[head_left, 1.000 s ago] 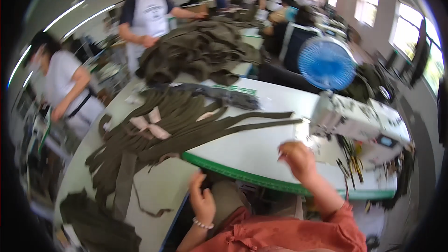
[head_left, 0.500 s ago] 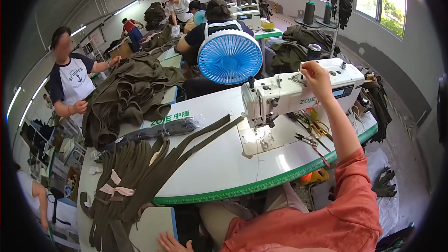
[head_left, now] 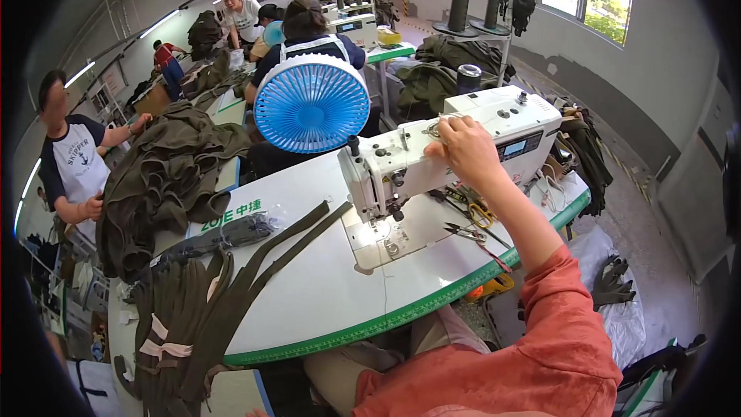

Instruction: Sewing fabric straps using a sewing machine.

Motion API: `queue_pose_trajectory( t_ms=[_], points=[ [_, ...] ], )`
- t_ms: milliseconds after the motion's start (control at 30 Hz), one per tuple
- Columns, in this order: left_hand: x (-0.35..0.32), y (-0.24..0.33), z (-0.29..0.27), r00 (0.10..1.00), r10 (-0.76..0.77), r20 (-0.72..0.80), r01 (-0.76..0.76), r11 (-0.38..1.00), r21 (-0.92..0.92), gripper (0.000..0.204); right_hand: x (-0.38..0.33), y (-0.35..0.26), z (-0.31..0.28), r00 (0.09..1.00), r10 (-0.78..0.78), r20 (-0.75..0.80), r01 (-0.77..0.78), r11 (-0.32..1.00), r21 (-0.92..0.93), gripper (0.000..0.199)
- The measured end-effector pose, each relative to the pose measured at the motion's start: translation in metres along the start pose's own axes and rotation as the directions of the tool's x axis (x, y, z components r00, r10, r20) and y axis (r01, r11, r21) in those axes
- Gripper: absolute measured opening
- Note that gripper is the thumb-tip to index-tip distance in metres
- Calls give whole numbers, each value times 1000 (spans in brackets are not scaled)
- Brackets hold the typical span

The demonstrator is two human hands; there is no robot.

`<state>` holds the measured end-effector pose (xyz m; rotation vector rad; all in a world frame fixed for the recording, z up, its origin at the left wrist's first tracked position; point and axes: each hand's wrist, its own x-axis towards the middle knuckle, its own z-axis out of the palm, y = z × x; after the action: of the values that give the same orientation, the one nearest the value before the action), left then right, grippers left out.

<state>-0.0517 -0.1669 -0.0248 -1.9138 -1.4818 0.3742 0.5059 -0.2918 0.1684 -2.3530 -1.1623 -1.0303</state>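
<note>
My right hand (head_left: 465,148) is on the top front edge of a white sewing machine (head_left: 521,112), beside the thread guides. Its fingers are bent and pressed together; whatever they pinch is hidden. Only the fingertips of my left hand (head_left: 258,413) show at the bottom edge, by a pale board (head_left: 235,392); I cannot make out their pose. The machine's needle area (head_left: 378,233) is lit, with no fabric under it. A thin thread (head_left: 385,293) hangs from there over the table's front edge.
Dark green fabric strips (head_left: 181,316), tied with a pink band, lie at the left. Black-handled snips (head_left: 463,231) and yellow-handled scissors (head_left: 482,216) lie under the machine arm. Behind stand a blue fan (head_left: 312,104), a fabric heap (head_left: 158,177) and thread cones (head_left: 458,14). Other people work beyond.
My right hand has come down from above the machine onto its top edge. My left hand has nearly left the view at the bottom. The whole view has shifted rightward.
</note>
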Motion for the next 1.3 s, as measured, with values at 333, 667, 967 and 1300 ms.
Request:
queue_pose_trajectory(
  t_ms=[333, 667, 967, 1300],
  points=[
    [1, -10, -7, 972, 55, 227, 19, 950, -311, 58, 20, 171, -33, 989, 109, 96, -103, 993, -65, 16],
    [-5, -11, -4, 971, -13, 238, 67, 973, -221, 57, 28, 187, 1, 988, 135, 74, -149, 960, 239, 7],
    [1, -14, 21, 1000, -29, -2, 24, 883, -469, 76, 1, 221, -20, 835, 463, 299, -511, 447, 734, 19],
    [-15, -12, 26, 984, -34, -176, -38, 919, -394, 66, 0, 317, 38, 898, 437, 48, -410, 871, -272, 20]
  ],
)
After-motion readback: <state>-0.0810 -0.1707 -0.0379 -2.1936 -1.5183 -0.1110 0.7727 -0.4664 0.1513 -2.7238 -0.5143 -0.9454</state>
